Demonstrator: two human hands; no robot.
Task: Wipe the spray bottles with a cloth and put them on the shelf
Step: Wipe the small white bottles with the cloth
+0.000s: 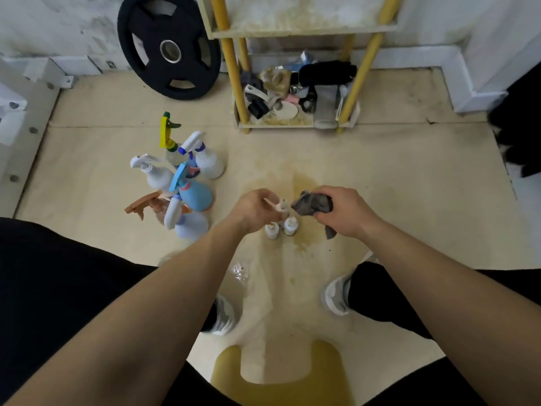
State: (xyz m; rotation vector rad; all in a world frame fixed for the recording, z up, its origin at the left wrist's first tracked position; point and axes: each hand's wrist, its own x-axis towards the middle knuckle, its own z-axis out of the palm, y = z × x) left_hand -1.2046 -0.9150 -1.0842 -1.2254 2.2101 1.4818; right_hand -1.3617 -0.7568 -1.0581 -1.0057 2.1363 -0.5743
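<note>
My left hand (254, 210) grips a small spray bottle by its white and pink trigger head (280, 207), holding it above the floor. My right hand (342, 210) holds a crumpled grey cloth (312, 205) right beside that head, touching or nearly touching it. Two small white bottles (281, 227) stand on the floor just under my hands. A cluster of several spray bottles (181, 177), white, blue, yellow-green and brown, stands on the floor to the left. The yellow-posted shelf (292, 32) stands ahead against the wall.
The shelf's bottom tier (292, 98) is crowded with brushes, cloths and odds and ends. A black weight plate (169, 48) leans on the wall at left. Yellowish stains (301, 183) mark the floor. My shoes (336, 294) and legs flank the spot below my hands.
</note>
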